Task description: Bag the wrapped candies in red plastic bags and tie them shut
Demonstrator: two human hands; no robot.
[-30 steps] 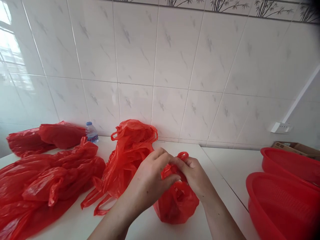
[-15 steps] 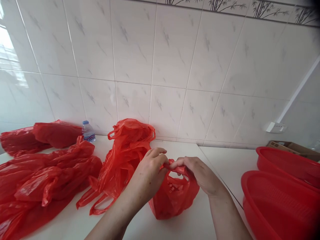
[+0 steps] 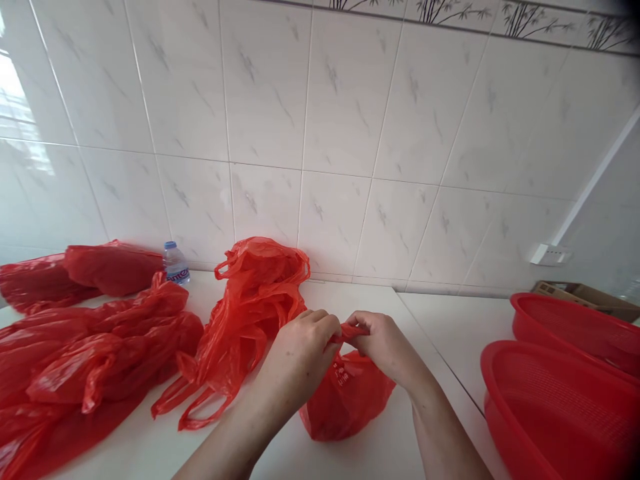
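A red plastic bag (image 3: pixel 347 407) with white print rests on the white table before me, its body bulging and its top drawn together. My left hand (image 3: pixel 313 340) is closed around one handle of it. My right hand (image 3: pixel 377 340) pinches the twisted handle part from the other side, close to my left fingers. What lies inside the bag is hidden by the red plastic. Just left of my left hand is a loose heap of thin red plastic bags (image 3: pixel 240 327), some handles spread toward me.
Larger red bags (image 3: pixel 100 347) cover the table's left side, with folded ones (image 3: pixel 117 267) behind. A small water bottle (image 3: pixel 176 263) stands near the tiled wall. Two red plastic baskets (image 3: pixel 555 400) and a cardboard box (image 3: pixel 590 297) are at right, below a wall socket (image 3: pixel 550 254).
Both hands have tightened on the bag's handles. The open loop between them has closed into a twisted strip, and the bag's mouth has drawn together.
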